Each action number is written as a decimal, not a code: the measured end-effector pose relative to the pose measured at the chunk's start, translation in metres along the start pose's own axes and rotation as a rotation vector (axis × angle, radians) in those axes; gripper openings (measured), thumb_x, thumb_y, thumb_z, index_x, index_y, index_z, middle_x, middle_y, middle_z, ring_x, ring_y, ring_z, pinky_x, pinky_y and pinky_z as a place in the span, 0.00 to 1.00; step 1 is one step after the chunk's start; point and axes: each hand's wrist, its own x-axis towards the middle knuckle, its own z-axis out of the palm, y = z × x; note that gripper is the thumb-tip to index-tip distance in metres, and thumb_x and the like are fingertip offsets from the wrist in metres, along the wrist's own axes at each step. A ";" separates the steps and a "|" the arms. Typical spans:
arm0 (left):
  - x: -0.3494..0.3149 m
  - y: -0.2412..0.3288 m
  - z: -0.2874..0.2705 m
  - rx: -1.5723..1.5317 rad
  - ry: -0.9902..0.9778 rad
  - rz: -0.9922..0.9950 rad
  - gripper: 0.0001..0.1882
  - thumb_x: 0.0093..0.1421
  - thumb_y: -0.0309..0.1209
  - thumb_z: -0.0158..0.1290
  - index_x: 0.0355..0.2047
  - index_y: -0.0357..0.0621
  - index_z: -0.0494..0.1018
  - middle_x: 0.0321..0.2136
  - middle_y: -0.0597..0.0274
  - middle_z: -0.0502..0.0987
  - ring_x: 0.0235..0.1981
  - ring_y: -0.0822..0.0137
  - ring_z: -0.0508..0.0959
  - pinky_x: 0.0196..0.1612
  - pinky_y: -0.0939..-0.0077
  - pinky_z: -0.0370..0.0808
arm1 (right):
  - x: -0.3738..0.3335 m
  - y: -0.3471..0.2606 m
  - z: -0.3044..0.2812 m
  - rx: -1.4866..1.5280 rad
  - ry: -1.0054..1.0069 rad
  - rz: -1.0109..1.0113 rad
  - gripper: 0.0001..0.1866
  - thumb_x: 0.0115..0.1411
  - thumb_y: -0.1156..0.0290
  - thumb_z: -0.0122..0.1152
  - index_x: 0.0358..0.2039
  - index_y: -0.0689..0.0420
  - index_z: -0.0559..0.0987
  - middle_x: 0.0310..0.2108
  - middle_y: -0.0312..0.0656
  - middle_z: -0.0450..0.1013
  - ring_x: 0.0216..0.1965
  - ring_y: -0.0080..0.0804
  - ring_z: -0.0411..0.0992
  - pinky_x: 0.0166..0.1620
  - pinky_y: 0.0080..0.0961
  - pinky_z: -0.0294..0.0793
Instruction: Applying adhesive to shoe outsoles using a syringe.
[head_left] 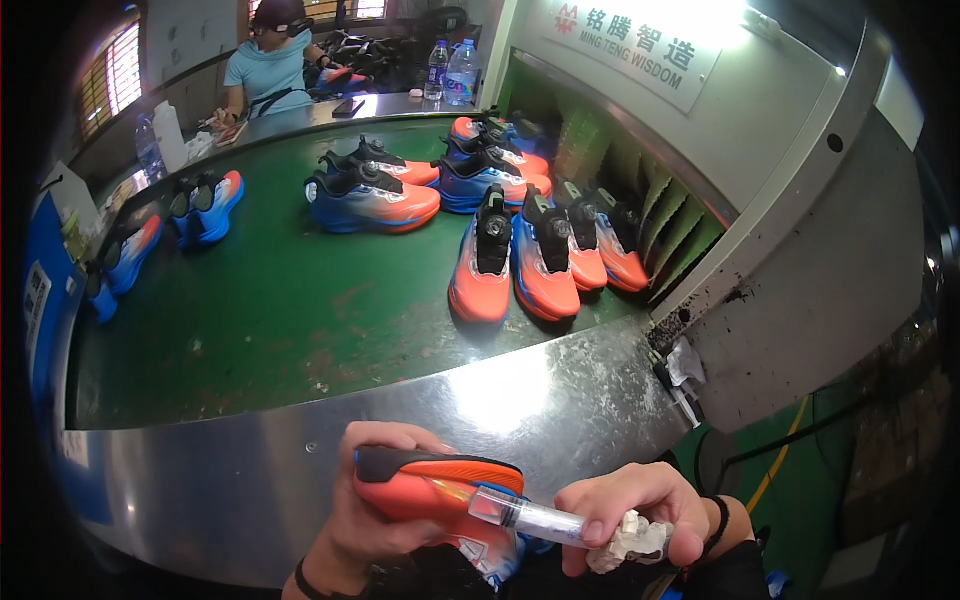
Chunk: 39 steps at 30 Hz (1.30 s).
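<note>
My left hand is wrapped round an orange and blue sneaker, which lies on its side with the dark-edged sole facing away from me. Held in my right hand is a clear plastic syringe, its far end against or just over the sneaker's side. The same hand clasps a crumpled whitish wad, perhaps tissue or cloth, under the fingers. Whether the syringe tip touches the sneaker cannot be made out.
Beyond the metal ledge, a green conveyor belt carries several matching sneakers. A machine housing with a flap curtain stands at the right. Another person works at the far left, near water bottles.
</note>
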 end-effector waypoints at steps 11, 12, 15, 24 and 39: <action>0.005 0.006 0.007 -0.102 0.170 -0.125 0.36 0.39 0.35 0.65 0.44 0.42 0.57 0.37 0.46 0.71 0.38 0.56 0.76 0.42 0.64 0.77 | -0.015 0.011 -0.010 0.044 0.063 0.011 0.33 0.53 0.44 0.60 0.46 0.62 0.74 0.35 0.58 0.74 0.34 0.37 0.68 0.39 0.33 0.63; 0.005 0.007 0.007 -0.119 0.207 -0.161 0.35 0.39 0.36 0.65 0.44 0.42 0.57 0.37 0.47 0.71 0.38 0.57 0.76 0.41 0.65 0.77 | -0.016 0.013 -0.011 0.067 0.058 0.016 0.33 0.53 0.44 0.61 0.46 0.62 0.74 0.35 0.58 0.74 0.35 0.38 0.68 0.39 0.33 0.63; 0.007 0.008 0.007 -0.111 0.228 -0.170 0.35 0.39 0.37 0.65 0.44 0.42 0.57 0.36 0.51 0.70 0.37 0.60 0.75 0.40 0.68 0.77 | -0.021 0.017 -0.014 0.106 0.072 0.029 0.33 0.52 0.45 0.62 0.46 0.62 0.74 0.35 0.57 0.74 0.36 0.39 0.69 0.40 0.32 0.63; 0.011 0.006 0.004 -0.083 0.316 -0.287 0.38 0.39 0.42 0.63 0.47 0.42 0.57 0.37 0.56 0.68 0.37 0.61 0.75 0.40 0.65 0.77 | -0.035 0.032 -0.023 0.114 0.111 0.057 0.33 0.52 0.46 0.63 0.48 0.63 0.73 0.37 0.56 0.73 0.38 0.39 0.71 0.42 0.30 0.66; 0.001 -0.024 -0.027 -0.428 0.377 -0.364 0.31 0.49 0.43 0.57 0.48 0.34 0.66 0.40 0.48 0.75 0.39 0.57 0.78 0.43 0.63 0.77 | -0.066 0.064 -0.031 0.089 0.090 0.041 0.33 0.54 0.49 0.62 0.49 0.67 0.72 0.39 0.54 0.75 0.31 0.30 0.67 0.33 0.25 0.64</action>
